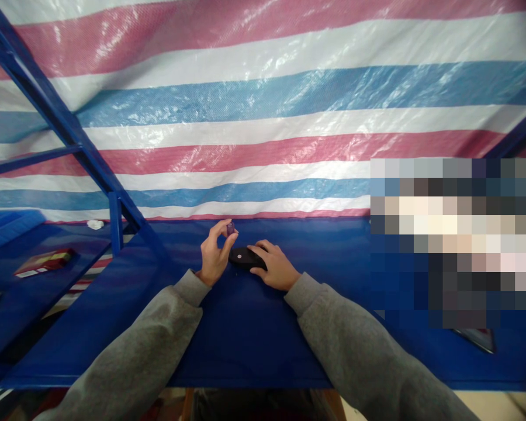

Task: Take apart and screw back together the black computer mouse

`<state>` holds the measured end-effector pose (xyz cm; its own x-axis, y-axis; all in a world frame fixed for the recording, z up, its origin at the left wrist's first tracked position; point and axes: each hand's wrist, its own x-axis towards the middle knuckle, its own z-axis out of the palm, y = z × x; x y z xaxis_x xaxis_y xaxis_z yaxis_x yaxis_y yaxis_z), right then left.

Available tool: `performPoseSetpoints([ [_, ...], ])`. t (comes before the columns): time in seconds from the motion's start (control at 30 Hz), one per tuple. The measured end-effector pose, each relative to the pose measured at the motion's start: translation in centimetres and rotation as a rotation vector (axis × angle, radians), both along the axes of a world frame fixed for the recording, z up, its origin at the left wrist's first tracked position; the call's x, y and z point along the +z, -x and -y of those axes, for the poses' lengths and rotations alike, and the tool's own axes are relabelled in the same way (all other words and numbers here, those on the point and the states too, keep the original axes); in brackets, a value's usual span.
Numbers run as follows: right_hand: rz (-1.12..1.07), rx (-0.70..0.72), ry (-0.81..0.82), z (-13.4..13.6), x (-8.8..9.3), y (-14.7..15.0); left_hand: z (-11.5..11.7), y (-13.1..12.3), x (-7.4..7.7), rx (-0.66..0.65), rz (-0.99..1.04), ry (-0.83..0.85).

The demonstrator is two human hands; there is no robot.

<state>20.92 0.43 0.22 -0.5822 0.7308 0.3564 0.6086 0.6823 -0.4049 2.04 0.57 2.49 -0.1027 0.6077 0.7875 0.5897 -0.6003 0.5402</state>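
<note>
Between the thumb and forefinger of my left hand (214,254) is a small, dark purple piece (231,228), pinched above the blue table. Its exact kind is too small to tell. A black computer mouse (242,257) with a pale round mark lies just right of that hand, close to the tabletop. My right hand (277,266) is closed around the mouse's right end, thumb on the near side and fingers over the far side. The fingers cover that end of the mouse.
A blue table (254,345) spans the front, with a striped plastic sheet (263,93) behind. Blue metal bars (92,158) rise at left. Beyond them are a red box (44,262), a blue tray (13,225) and a crumpled white scrap (95,224). A dark flat device (480,339) lies right, below a blurred-out area.
</note>
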Motion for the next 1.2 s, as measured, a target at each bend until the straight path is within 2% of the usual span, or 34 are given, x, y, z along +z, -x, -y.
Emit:
performPoseSetpoints([
  [0.1,0.002,-0.003,0.003,0.0,0.0,0.0,-0.2,0.0,-0.3,0.036,0.034,-0.009],
  [0.3,0.000,-0.001,0.006,0.0,-0.1,0.0,-0.9,0.1,-1.2,-0.081,0.138,0.045],
  [0.5,-0.007,0.009,0.003,-0.1,-0.1,0.0,-0.5,0.2,-0.5,-0.174,0.161,0.049],
  [0.67,-0.012,0.002,0.007,0.0,0.0,0.0,-0.3,0.3,-0.4,-0.196,0.148,0.024],
  [1.03,-0.008,0.003,-0.001,-0.1,-0.1,0.0,-1.1,1.0,-1.6,-0.015,0.015,-0.022],
  [1.2,-0.005,0.003,-0.005,-0.1,-0.2,0.0,-1.3,0.9,-1.8,-0.008,0.033,-0.036],
])
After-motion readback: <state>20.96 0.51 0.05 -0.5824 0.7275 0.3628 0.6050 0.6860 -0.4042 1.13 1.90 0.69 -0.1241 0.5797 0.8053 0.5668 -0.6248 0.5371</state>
